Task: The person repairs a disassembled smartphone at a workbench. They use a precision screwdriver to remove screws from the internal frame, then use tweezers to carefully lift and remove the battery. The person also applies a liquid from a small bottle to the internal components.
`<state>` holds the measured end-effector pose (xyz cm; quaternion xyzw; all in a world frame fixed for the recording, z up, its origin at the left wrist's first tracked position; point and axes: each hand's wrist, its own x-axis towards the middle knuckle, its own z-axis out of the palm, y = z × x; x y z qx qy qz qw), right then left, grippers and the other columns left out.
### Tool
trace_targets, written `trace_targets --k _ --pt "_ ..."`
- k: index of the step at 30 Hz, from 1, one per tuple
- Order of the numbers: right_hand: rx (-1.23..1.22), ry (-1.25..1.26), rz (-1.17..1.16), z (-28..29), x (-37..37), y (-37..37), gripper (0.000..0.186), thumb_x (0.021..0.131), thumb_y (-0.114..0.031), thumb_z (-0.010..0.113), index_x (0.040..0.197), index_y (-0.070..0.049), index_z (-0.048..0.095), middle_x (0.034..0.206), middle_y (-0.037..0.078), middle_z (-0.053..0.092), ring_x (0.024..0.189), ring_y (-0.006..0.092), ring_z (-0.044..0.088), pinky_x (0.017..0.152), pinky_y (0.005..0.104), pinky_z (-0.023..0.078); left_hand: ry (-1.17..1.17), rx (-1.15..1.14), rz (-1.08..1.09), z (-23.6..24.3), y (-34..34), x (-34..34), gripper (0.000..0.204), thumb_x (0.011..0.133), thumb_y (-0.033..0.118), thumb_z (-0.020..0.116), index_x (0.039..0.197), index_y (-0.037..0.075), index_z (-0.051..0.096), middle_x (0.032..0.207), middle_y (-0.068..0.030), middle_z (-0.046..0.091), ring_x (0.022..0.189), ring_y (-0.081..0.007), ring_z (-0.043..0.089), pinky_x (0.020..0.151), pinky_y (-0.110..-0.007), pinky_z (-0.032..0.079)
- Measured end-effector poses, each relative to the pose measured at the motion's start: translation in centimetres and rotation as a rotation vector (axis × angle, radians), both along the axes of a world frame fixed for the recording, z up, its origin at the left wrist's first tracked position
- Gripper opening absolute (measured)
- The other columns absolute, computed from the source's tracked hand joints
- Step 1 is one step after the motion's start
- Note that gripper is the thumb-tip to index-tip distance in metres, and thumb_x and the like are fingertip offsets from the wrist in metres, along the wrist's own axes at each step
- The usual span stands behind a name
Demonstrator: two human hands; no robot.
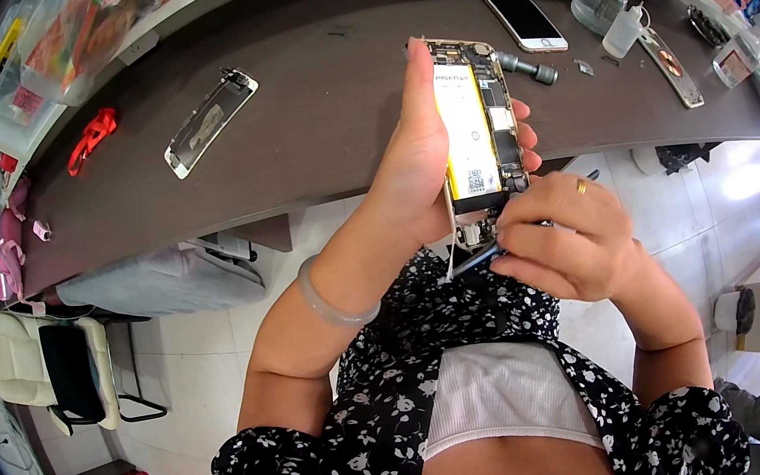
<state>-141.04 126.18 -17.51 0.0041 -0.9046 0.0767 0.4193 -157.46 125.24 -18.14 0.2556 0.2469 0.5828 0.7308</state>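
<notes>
My left hand (422, 156) is wrapped round an opened smartphone (505, 153), held up over the table's near edge. Inside its frame a white battery with yellow edges (465, 125) lies beside the circuit board. My right hand (574, 237), with fingers closed, grips slim bluish tweezers (476, 264) below the phone's lower end. A thin white strip (452, 248) stretches from that end down to the tweezers' tip. The fingers hide the middle of the tweezers.
A detached phone screen (211, 123) and a red strap (92, 140) lie on the dark table at left. To the right are a white phone (521, 18), a grey cylindrical tool (528, 68), a dropper bottle (624, 33), a glass bottle (600, 4) and a phone back housing (669, 67).
</notes>
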Motion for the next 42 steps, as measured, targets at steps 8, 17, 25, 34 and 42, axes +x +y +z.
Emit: trace_targets --k 8,17,25,34,42 --pt "0.062 -0.013 0.05 0.4 1.2 0.6 0.029 0.063 -0.023 0.082 0.064 -0.011 0.056 0.065 0.0 0.056 0.048 0.0136 0.053 0.042 0.0262 0.039 -0.043 -0.004 -0.126 0.7 -0.1 -0.7 0.097 0.08 0.085 0.023 0.097 -0.004 0.058 0.08 -0.0152 0.063 0.068 -0.0265 0.065 0.064 -0.042 0.057" --pt "-0.188 0.046 -0.025 -0.3 1.5 0.9 0.023 0.066 -0.016 0.082 0.073 -0.006 0.061 0.073 0.004 0.062 0.062 0.0204 0.06 0.052 0.0299 0.047 -0.085 0.022 -0.169 0.4 0.1 -1.0 0.099 0.082 0.082 0.017 0.101 -0.005 0.058 0.083 -0.0173 0.064 0.07 -0.0286 0.066 0.064 -0.039 0.057" --pt "-0.289 0.053 -0.084 -0.7 1.6 0.5 0.023 0.064 -0.005 0.08 0.079 -0.002 0.063 0.082 0.008 0.063 0.07 0.0219 0.06 0.059 0.0317 0.049 0.014 0.026 -0.055 0.6 -0.1 -0.7 0.093 0.084 0.081 0.02 0.099 -0.003 0.058 0.08 -0.0156 0.064 0.069 -0.0257 0.066 0.062 -0.036 0.056" --pt "-0.28 -0.108 -0.159 -0.5 2.3 -0.1 0.028 0.066 -0.004 0.077 0.091 -0.001 0.065 0.089 0.008 0.061 0.075 0.0237 0.059 0.064 0.0344 0.05 0.057 0.033 -0.016 -0.4 0.1 0.1 0.088 0.086 0.078 0.021 0.1 -0.001 0.056 0.08 -0.0153 0.063 0.069 -0.0244 0.065 0.064 -0.034 0.056" --pt "-0.075 -0.139 -0.141 -1.0 2.4 0.3 0.027 0.067 -0.001 0.073 0.09 0.0 0.059 0.092 0.012 0.06 0.077 0.0263 0.061 0.068 0.0389 0.051 0.014 0.094 -0.117 -0.9 0.2 -0.2 0.094 0.089 0.075 0.012 0.105 -0.006 0.057 0.088 -0.0186 0.064 0.079 -0.0278 0.065 0.071 -0.038 0.055"
